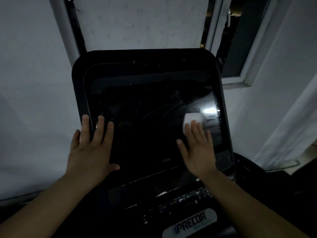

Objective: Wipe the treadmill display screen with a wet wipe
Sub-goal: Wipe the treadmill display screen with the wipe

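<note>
The treadmill's black display screen (147, 127) fills the middle of the head view, tilted back, with wet streaks across its upper right. A folded white wet wipe (192, 118) lies on the screen's right side. My right hand (197, 146) presses it flat with straight fingers, and the wipe sticks out beyond the fingertips. My left hand (91, 145) rests flat on the screen's left edge, fingers spread over the bezel.
Below the screen is the console panel with a grey Precor badge (190, 224). White walls stand on both sides. A window frame (240, 48) is behind the screen at upper right. A bright reflection (210, 110) shows on the glass near the wipe.
</note>
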